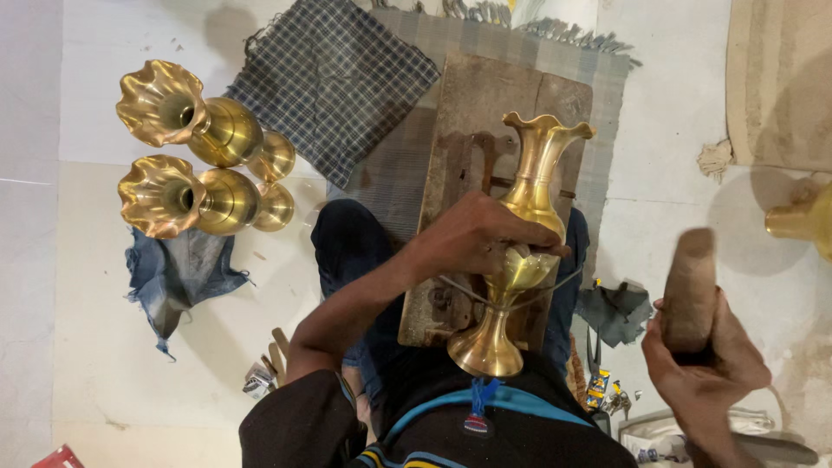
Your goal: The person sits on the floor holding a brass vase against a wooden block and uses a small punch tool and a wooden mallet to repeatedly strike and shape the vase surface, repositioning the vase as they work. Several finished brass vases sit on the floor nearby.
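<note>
My left hand [472, 238] grips the body of a brass vase [530, 178] that lies tilted across my lap, its fluted mouth pointing away and its round foot [487, 348] toward me. A thin wire loops around the vase's waist. My right hand [706, 360] is raised to the right, closed around a blurred brown wooden mallet [691, 286]. The vase rests over a worn wooden board [485, 104].
Two finished brass vases [195, 126] [195, 201] stand on the white floor at left. A checked cloth [334, 82] and a fringed mat lie ahead. A blue rag [178, 273], a dark rag [617, 310] and small tools surround me. Another brass piece [802, 221] sits at right.
</note>
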`<control>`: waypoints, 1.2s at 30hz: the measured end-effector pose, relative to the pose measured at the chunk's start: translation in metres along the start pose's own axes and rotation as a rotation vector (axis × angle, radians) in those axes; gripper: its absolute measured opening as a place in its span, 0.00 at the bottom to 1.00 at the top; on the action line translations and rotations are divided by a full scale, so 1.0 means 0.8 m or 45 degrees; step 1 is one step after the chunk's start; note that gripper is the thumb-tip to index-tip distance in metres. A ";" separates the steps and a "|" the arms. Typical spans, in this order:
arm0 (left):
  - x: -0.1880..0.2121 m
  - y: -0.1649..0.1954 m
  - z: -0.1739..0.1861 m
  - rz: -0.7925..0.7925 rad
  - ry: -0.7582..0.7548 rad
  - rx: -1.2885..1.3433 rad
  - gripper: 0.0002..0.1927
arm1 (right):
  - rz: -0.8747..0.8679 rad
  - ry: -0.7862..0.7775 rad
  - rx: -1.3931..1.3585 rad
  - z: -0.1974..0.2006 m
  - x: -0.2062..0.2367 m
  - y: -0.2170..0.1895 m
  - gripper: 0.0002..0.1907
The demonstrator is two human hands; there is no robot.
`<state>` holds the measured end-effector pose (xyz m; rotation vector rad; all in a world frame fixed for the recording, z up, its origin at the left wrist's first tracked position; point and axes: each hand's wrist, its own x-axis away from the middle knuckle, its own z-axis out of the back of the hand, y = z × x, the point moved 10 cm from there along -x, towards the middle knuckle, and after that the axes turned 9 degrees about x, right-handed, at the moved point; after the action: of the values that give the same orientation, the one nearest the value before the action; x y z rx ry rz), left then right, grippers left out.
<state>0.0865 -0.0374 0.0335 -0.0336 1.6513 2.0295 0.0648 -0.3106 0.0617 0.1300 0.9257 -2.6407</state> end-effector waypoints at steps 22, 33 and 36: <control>0.084 -0.022 0.008 0.200 1.013 0.171 0.21 | 0.084 -1.246 1.148 -0.053 -0.158 -0.115 0.44; 0.053 -0.022 0.004 0.076 0.787 0.272 0.29 | 0.149 -0.602 -0.367 -0.071 -0.118 -0.052 0.40; 0.050 -0.018 0.003 0.038 0.708 0.165 0.32 | 0.150 -0.388 -0.379 -0.046 -0.118 -0.057 0.38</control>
<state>0.0583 -0.0187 0.0077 -0.5765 2.1159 2.0450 0.1364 -0.2275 0.0778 -0.2735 1.1459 -2.2987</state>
